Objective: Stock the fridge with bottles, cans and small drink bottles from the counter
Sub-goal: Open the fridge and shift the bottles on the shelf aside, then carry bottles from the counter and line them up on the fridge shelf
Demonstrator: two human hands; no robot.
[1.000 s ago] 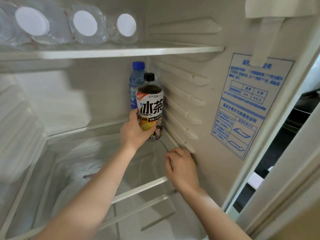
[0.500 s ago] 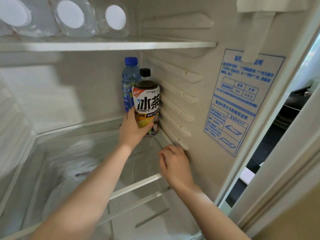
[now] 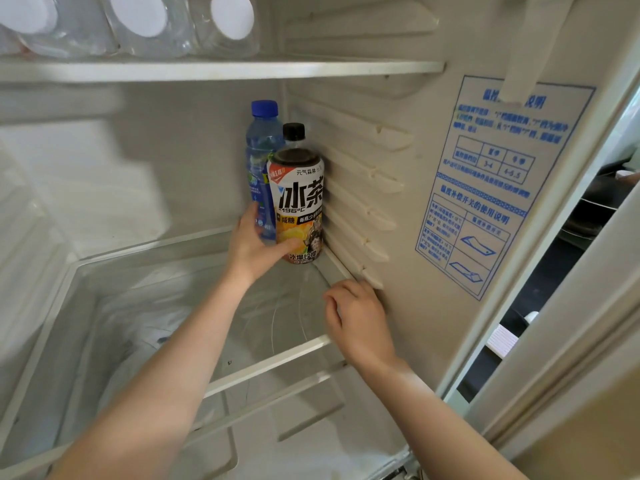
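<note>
Head view, inside the fridge. My left hand is on the tea bottle, gripping it low down: thumb laid across the front of the label, fingers wrapped round the back out of sight. The tea bottle is upright in the back right corner of the glass shelf, black cap up, its right side just beside the ribbed rails of the side wall. Its base sits at shelf level; I can't tell whether it is fully resting on the glass.

Right behind it and a little to the left stands the blue bottle, upright too, blue cap rising above the black one. The two look to be touching, and the top of my left hand is against the blue bottle's lower part.

My right hand is nearer me, by the side wall. Fingers loosely curled, holding nothing, fingertips at the shelf's right edge just under the lowest rail.

Above, the top shelf carries clear bottles lying on their sides, white round ends facing me. On the side wall, toward the door opening, a blue printed sticker.
</note>
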